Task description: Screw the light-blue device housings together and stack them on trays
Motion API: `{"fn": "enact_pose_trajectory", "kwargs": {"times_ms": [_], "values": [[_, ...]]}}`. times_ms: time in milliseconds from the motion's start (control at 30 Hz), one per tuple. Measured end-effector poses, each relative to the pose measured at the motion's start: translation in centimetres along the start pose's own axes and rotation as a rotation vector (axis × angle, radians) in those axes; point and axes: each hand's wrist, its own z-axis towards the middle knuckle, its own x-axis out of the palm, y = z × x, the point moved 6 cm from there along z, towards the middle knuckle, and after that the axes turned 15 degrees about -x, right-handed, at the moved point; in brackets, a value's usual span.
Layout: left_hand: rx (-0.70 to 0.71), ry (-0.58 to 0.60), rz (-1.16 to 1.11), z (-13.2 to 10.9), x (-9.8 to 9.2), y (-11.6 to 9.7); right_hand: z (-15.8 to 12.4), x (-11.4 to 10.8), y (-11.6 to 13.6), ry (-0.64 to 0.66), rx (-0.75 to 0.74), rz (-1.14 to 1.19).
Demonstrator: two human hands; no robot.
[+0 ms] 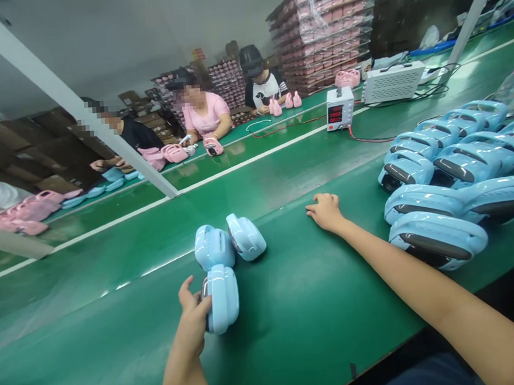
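Note:
My left hand [194, 314] is at a glossy light-blue plastic appliance [224, 300] with a dark panel. The thumb lies against its left side and one finger points up; the other fingers are mostly hidden. Right behind it, two more light-blue appliances [213, 247] [248, 237] stand close together, the right one tilted. Farther right, my right hand [326, 212] is low over the green work surface [300, 307], fingers apart and slightly bent, with nothing visible in them. My right forearm reaches across in front of a group of similar appliances [438, 238].
Several light-blue appliances with handles crowd the right side. A power supply [340, 109] with a red display and a white metal box [393, 82] trail cables. Across the belt, people handle pink parts [213, 145]. A slanting white post [79, 105] stands at left; stacked pink trays [325, 35] rise behind.

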Motion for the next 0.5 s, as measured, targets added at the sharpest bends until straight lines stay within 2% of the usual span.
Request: {"fn": "enact_pose_trajectory", "kwargs": {"times_ms": [133,233,333,433,500], "values": [[0.009,-0.007,0.028,-0.3,0.1,-0.4,0.1,0.3,-0.7,-0.008,0.056,0.079],[0.04,-0.027,0.076,-0.4,-0.2,-0.9,0.1,0.4,-1.0,0.065,0.094,0.105],[0.047,0.015,0.077,-0.5,-0.1,-1.1,-0.1,0.1,-0.6,0.12,0.093,0.109],[0.0,0.067,0.039,-0.8,0.2,-1.2,-0.1,-1.2,0.3,0.122,0.075,0.121],[-0.04,0.072,0.008,-0.9,0.2,-1.1,-0.2,-3.0,1.5,0.1,0.041,0.167]]}}
